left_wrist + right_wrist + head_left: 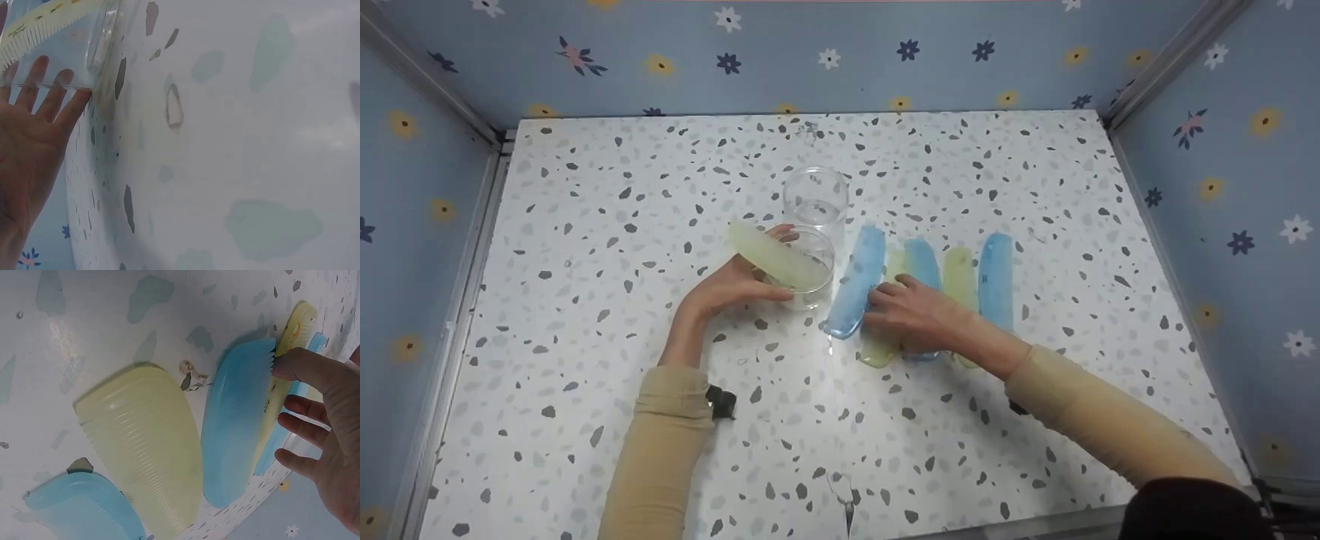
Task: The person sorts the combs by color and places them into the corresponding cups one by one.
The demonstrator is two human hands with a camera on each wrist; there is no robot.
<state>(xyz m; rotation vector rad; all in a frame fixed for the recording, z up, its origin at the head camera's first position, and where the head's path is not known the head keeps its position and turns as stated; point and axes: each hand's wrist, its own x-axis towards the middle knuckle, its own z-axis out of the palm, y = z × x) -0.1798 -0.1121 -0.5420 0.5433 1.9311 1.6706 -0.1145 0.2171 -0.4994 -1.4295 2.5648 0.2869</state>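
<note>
My left hand (pixel 739 285) holds a clear plastic cup (pixel 814 302), thumb on the near side and fingers round the far side. A pale yellow comb (pixel 769 253) leans out of that cup toward the left; its teeth show in the left wrist view. My right hand (pixel 919 311) is over the row of combs. Its thumb and fingertips lie on either side of a yellow comb (pixel 295 329), in a pinch. Left of it lies a slanted blue comb (pixel 857 277); on its other side is another blue comb (pixel 236 422), partly covered by the hand in the head view.
Farther right lie one more yellow comb (pixel 958 274) and one more blue comb (pixel 997 274). A second clear cup (pixel 815 180) stands just behind the held one. Flowered blue panels (pixel 780 56) border the speckled white table (pixel 585 225) at the back and sides.
</note>
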